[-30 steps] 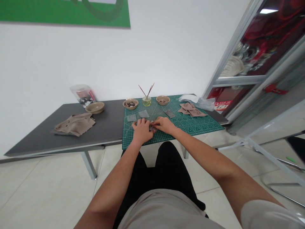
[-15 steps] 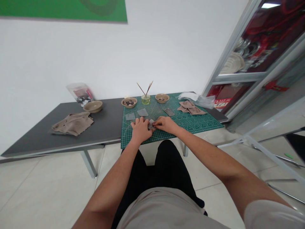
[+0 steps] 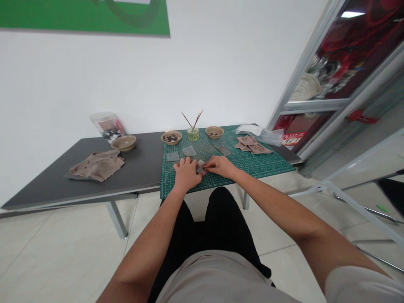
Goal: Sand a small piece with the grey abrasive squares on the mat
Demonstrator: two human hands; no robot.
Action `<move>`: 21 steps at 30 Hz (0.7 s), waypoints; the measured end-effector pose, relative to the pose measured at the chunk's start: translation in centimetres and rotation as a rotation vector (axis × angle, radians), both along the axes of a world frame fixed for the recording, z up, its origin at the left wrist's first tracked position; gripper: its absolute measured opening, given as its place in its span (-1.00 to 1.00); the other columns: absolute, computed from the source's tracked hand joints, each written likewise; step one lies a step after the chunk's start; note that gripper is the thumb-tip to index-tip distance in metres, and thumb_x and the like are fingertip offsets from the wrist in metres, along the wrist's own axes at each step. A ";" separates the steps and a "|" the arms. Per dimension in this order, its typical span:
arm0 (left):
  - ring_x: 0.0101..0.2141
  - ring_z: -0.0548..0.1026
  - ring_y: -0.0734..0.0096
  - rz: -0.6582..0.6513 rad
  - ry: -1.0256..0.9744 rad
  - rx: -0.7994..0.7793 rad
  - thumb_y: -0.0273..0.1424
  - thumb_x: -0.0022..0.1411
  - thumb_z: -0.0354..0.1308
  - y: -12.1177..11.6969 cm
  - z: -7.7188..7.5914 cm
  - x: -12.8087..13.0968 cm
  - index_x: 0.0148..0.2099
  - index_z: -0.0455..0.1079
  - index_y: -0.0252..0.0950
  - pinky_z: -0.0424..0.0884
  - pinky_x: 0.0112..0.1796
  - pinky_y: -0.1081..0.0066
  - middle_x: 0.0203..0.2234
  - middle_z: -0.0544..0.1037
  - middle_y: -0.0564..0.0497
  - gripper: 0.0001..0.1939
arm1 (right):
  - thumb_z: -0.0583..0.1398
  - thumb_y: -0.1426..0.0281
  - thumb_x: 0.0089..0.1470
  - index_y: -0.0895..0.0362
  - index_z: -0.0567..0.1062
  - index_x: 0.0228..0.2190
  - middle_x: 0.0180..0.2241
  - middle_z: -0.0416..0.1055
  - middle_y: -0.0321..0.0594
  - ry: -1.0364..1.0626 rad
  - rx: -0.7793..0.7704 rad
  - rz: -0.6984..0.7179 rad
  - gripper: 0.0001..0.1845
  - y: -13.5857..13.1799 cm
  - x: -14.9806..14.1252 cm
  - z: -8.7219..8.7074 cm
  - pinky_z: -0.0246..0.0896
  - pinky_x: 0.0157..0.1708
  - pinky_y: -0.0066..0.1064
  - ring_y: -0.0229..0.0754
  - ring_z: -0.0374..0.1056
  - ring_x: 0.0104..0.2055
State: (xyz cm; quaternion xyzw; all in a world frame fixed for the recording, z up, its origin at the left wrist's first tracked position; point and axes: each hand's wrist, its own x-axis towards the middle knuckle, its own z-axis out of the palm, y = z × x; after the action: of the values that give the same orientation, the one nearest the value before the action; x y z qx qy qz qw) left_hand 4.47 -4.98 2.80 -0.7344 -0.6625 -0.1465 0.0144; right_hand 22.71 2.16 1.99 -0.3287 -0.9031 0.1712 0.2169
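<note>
My left hand point(image 3: 187, 174) is curled, its fingers bent down at the left edge of a small grey square piece point(image 3: 200, 166), though I can't tell whether it has real hold of it. My right hand point(image 3: 221, 166) is nearly closed, its fingertips pinching that piece from the other side, so the piece sits between my hands on a green cutting mat point(image 3: 261, 168) printed with a grid; any print on it is too small to read. Three more grey squares point(image 3: 173, 156) lie just ahead, and beyond them stand a tan bowl of dark and light beads point(image 3: 171, 137), a glass jar of greenish liquid point(image 3: 193, 134) holding thin wooden sticks point(image 3: 192, 120), and a second tan bowl point(image 3: 214, 132). A taupe cloth point(image 3: 252, 145) lies crumpled on the mat, with a clear plastic bag point(image 3: 271, 137) behind it. Off the mat, the dark grey tabletop point(image 3: 142, 155) carries another taupe cloth point(image 3: 96, 165), a wider tan bowl point(image 3: 123, 142) and a clear canister point(image 3: 106, 126) with a red label I can't read. The red-and-white sign point(image 3: 293, 139) behind the glass cabinet door point(image 3: 304, 88) is just as unreadable
</note>
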 end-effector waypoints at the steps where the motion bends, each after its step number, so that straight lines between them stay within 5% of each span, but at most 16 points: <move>1: 0.06 0.29 -0.11 -0.001 -0.003 0.003 -0.08 0.21 0.17 0.0 0.0 0.0 -0.05 0.44 -0.20 0.21 -0.01 -0.02 -0.01 0.42 -0.20 -0.63 | 0.31 0.45 0.10 0.03 0.70 -0.24 -0.19 0.64 -0.22 0.005 -0.004 -0.004 -0.82 0.0 0.3 0.0 0.34 -0.01 -0.36 -0.13 0.50 -0.05; 14: 0.06 0.30 -0.08 0.001 -0.003 -0.005 -0.06 0.21 0.16 0.1 -0.1 -0.1 -0.03 0.43 -0.23 0.20 0.00 -0.02 -0.02 0.43 -0.20 -0.59 | 0.28 0.42 0.15 0.05 0.69 -0.20 -0.16 0.64 -0.22 -0.061 0.083 -0.103 -0.81 1.6 -1.0 0.0 0.33 -0.01 -0.32 -0.09 0.50 -0.05; 21: 0.07 0.30 -0.08 -0.010 -0.002 0.003 -0.08 0.22 0.15 0.1 -0.2 0.0 -0.05 0.42 -0.23 0.21 -0.01 -0.01 -0.02 0.44 -0.20 -0.62 | 0.29 0.43 0.13 0.03 0.70 -0.25 -0.19 0.64 -0.22 -0.029 0.049 -0.093 -0.83 -1.2 0.1 0.0 0.35 -0.02 -0.33 -0.12 0.51 -0.06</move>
State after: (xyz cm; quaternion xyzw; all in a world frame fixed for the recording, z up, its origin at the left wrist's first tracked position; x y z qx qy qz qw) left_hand 4.44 -4.92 2.57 -0.7377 -0.6585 -0.1483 0.0142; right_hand 22.79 0.96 2.00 -0.3672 -0.8939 0.1339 0.2195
